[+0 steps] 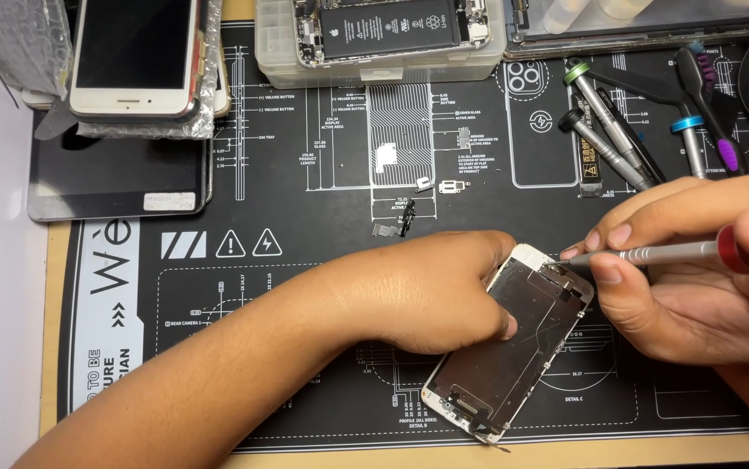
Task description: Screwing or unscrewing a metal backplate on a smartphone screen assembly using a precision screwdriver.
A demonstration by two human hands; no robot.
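Item 1: white-framed phone screen assembly w/ bare silver metal back plate (513,343), lying back-up and diagonal on black printed repair mat (305,287), front centre of wooden bench (53,347). Item 2: left hand (431,291), palm down, fingers curled together, pressing on the assembly's left edge; thumb tip on the plate. Item 3: right hand (696,269), pinching a slim silver screwdriver w/ red end cap (661,254) btwn thumb and fingertips; tip touches the assembly's top right corner. Item 4: small loose metal brackets and a black flex part (413,204) on mat, just beyond left hand. Item 5: group of precision screwdrivers w/ green, blue and purple collars (643,122), mat top right, near right hand. Item 6: opened phone chassis w/ black battery showing (392,30), resting on a clear plastic box at top centre. Item 7: white-faced phone w/ dark screen in bubble wrap (135,61), top left, stacked over a dark flat screen panel (118,178).
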